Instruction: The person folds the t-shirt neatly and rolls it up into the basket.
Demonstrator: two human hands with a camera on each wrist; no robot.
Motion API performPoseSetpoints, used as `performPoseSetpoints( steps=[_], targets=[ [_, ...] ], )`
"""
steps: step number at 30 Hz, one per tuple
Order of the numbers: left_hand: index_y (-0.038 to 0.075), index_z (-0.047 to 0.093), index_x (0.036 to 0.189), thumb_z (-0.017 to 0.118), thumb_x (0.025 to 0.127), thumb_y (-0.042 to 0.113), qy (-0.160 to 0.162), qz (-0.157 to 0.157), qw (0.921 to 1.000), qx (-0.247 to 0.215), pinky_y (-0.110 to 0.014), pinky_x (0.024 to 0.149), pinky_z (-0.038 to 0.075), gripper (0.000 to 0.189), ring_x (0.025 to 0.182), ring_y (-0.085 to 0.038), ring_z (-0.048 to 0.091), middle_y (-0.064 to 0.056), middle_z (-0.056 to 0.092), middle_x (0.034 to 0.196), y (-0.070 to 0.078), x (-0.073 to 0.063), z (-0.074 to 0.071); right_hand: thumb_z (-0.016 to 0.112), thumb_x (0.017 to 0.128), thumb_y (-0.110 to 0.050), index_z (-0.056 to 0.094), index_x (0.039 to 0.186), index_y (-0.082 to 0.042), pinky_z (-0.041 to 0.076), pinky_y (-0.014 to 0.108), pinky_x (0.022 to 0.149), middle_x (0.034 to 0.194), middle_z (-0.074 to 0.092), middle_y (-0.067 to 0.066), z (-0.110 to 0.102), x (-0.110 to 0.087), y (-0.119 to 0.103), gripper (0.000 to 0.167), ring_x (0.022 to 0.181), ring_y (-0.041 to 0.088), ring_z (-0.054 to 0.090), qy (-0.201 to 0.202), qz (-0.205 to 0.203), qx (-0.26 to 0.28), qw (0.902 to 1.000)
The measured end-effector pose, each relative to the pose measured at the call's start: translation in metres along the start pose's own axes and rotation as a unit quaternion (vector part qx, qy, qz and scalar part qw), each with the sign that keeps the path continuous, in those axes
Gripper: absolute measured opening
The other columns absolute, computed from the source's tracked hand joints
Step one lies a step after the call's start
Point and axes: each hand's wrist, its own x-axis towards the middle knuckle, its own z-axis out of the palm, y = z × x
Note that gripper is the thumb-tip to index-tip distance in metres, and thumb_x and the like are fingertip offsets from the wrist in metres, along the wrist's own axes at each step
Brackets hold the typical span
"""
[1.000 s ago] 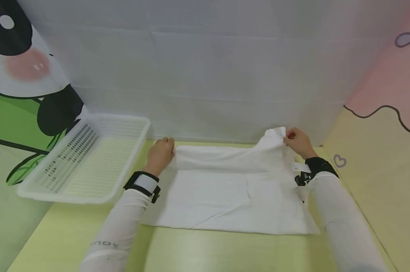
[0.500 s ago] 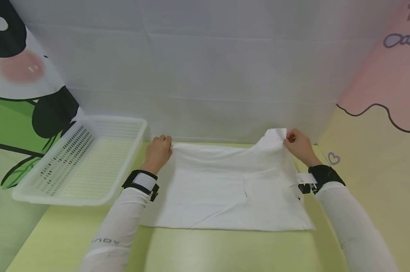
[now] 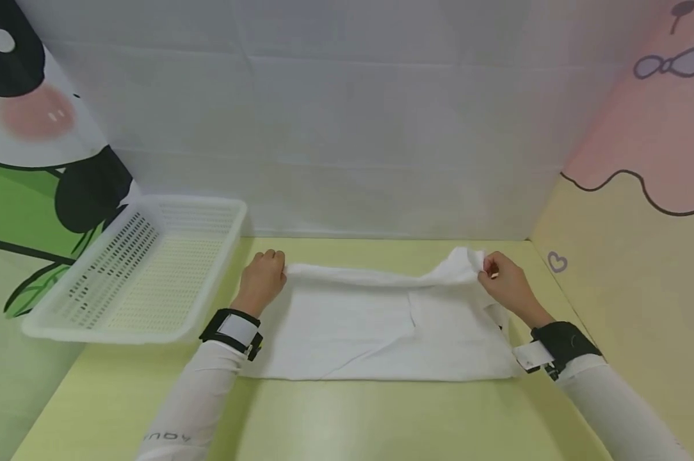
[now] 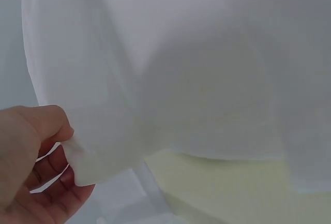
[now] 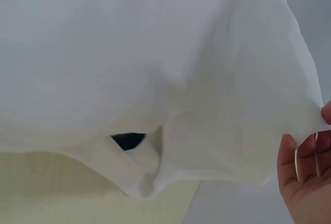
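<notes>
My left fingers point(image 4: 54, 121) and right fingers point(image 5: 287, 161) pinch the far corners of the white rectangular cloth point(image 3: 347, 330) on the pale yellow-green tabletop point(image 3: 335, 419). Near part's flat; looks midway: far edge raised, not laid down, right end unsmoothed.

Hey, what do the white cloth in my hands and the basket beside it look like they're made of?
The white cloth looks like soft, matte fabric, possibly cotton, since it creases and bunches along its far edge; the exact fibre can't be told. The basket is most likely moulded plastic with a smooth finish, judging by its regular rows of slots and rounded rim.
</notes>
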Motion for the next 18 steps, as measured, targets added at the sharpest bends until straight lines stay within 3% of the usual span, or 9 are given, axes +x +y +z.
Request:
performPoseSetpoints(
  steps=[5, 11, 14, 18],
  targets=[
    [-0.002, 0.057, 0.088, 0.067, 0.079, 0.006, -0.029, -0.011, 0.9995, 0.003, -0.037, 0.053, 0.049, 0.016, 0.073, -0.032, 0.055, -0.016, 0.058, 0.084, 0.006, -0.016, 0.002, 0.056, 0.082, -0.003, 0.046, 0.083, -0.006, 0.038, 0.024, 0.058, 0.079, 0.052, 0.006, 0.006, -0.029, 0.004, 0.011, 0.071, 0.014, 0.048, -0.023, 0.006, 0.000, 0.9997],
    [-0.004, 0.058, 0.103, 0.065, 0.079, 0.004, -0.087, -0.031, 0.9951, 0.035, -0.040, 0.055, 0.049, 0.026, 0.079, -0.034, 0.056, -0.018, 0.059, 0.093, 0.003, -0.032, 0.003, 0.063, 0.078, -0.003, 0.043, 0.078, -0.009, 0.035, 0.022, 0.054, 0.072, 0.049, 0.001, 0.007, -0.057, 0.009, 0.020, 0.064, 0.007, 0.043, -0.025, -0.042, -0.024, 0.9985],
    [-0.003, 0.056, 0.110, 0.064, 0.080, 0.005, -0.112, -0.045, 0.9917, 0.044, -0.044, 0.059, 0.050, 0.031, 0.086, -0.037, 0.055, -0.020, 0.058, 0.099, -0.002, -0.035, 0.003, 0.064, 0.077, -0.003, 0.043, 0.078, -0.009, 0.033, 0.022, 0.052, 0.070, 0.046, 0.000, 0.002, -0.061, 0.008, 0.023, 0.062, 0.007, 0.039, -0.007, -0.056, -0.034, 0.9978],
    [-0.002, 0.056, 0.111, 0.064, 0.080, 0.006, -0.107, -0.043, 0.9923, 0.045, -0.044, 0.056, 0.049, 0.033, 0.084, -0.036, 0.055, -0.019, 0.057, 0.099, -0.004, -0.035, 0.003, 0.065, 0.077, -0.002, 0.048, 0.082, -0.007, 0.037, 0.023, 0.055, 0.074, 0.049, 0.002, -0.002, -0.057, 0.008, 0.019, 0.066, 0.010, 0.045, 0.003, -0.069, -0.034, 0.9971]
  ],
)
